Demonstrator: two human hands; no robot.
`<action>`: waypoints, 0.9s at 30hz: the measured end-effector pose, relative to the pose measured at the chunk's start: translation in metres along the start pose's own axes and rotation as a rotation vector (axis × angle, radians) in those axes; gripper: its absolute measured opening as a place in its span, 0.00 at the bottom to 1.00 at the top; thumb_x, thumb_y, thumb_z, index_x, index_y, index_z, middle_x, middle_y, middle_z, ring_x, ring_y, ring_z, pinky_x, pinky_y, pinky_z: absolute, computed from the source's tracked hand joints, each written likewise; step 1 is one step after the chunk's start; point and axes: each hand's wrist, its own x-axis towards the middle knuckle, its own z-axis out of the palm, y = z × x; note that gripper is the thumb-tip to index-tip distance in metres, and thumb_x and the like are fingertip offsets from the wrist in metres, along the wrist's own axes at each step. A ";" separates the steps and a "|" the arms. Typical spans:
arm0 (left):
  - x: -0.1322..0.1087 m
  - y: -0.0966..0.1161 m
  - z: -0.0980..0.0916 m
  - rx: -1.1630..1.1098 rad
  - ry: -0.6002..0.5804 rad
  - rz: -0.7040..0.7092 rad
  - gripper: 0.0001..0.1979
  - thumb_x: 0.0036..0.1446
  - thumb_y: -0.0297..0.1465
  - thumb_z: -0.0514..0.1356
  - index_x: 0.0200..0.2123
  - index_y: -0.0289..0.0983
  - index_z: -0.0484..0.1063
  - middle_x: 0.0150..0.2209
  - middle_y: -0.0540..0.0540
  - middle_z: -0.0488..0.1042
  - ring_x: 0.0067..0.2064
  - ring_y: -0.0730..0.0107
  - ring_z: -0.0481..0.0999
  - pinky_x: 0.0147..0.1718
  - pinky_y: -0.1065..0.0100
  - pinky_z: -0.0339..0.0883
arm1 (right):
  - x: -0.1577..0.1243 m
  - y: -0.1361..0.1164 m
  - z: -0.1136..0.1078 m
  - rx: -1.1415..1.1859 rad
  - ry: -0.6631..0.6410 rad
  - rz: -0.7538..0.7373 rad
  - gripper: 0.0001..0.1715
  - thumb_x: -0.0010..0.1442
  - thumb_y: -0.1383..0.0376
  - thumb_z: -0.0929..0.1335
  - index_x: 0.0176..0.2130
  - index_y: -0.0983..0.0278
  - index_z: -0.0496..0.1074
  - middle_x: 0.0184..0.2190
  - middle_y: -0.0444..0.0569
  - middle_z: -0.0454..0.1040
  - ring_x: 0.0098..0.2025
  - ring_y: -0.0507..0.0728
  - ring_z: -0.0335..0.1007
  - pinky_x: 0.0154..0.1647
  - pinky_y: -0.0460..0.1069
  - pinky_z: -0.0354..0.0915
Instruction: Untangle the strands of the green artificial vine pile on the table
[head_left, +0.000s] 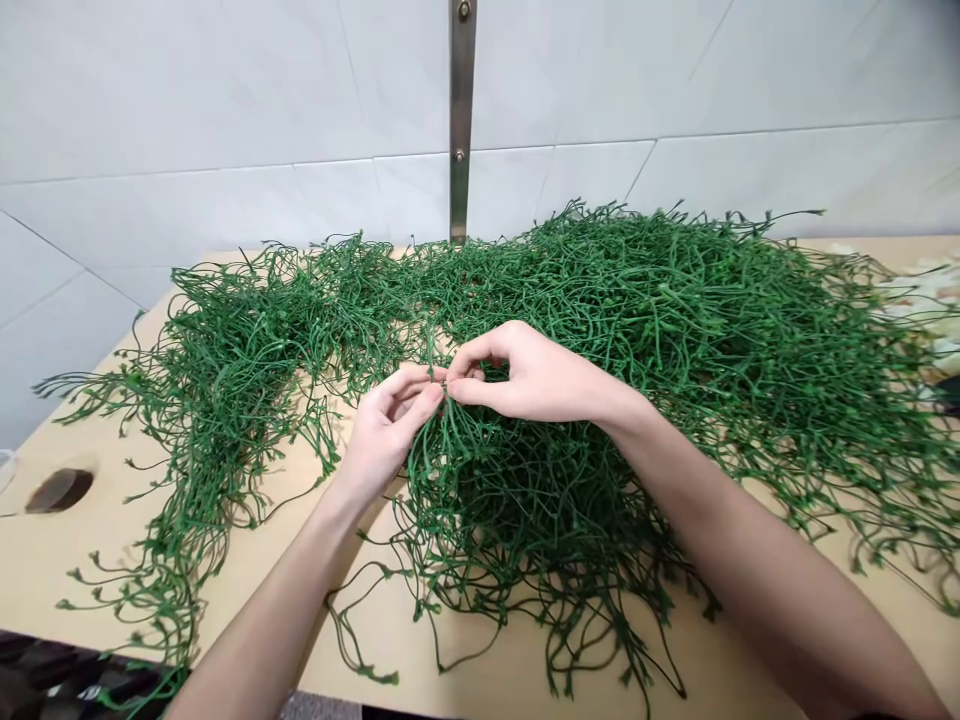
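Note:
A big tangled heap of green plastic plant stems (675, 330) covers the light wooden table (105, 540). My left hand (386, 430) and my right hand (525, 380) meet above the middle of the heap. Both pinch the gathered top of one bunch of green stems (495, 500), which fans out downward toward me. The fingertips of the two hands touch at the pinch point.
A white tiled wall stands behind the table, with a vertical metal strip (461, 120) in the middle. A round hole (60, 490) is cut in the table at the left. Pale objects (930, 300) lie at the far right edge.

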 end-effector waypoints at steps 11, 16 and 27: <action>-0.007 0.001 0.005 0.045 -0.062 0.045 0.13 0.57 0.41 0.64 0.34 0.38 0.68 0.27 0.53 0.68 0.28 0.78 0.63 0.28 0.76 0.59 | 0.005 0.009 0.011 0.049 0.003 -0.031 0.13 0.52 0.66 0.63 0.21 0.68 0.71 0.16 0.39 0.59 0.21 0.46 0.51 0.24 0.45 0.47; -0.005 -0.001 0.005 -0.040 -0.094 0.088 0.13 0.56 0.37 0.67 0.34 0.37 0.67 0.25 0.54 0.69 0.28 0.79 0.66 0.30 0.76 0.60 | 0.004 0.008 0.012 0.098 0.002 -0.063 0.11 0.50 0.67 0.64 0.21 0.68 0.71 0.17 0.40 0.60 0.22 0.47 0.51 0.23 0.45 0.48; 0.003 0.001 0.000 -0.187 -0.016 0.004 0.19 0.47 0.38 0.72 0.33 0.37 0.66 0.21 0.55 0.69 0.23 0.79 0.66 0.25 0.76 0.60 | 0.007 0.016 0.013 0.127 0.038 -0.190 0.13 0.50 0.76 0.60 0.26 0.67 0.72 0.25 0.43 0.74 0.28 0.49 0.67 0.32 0.44 0.60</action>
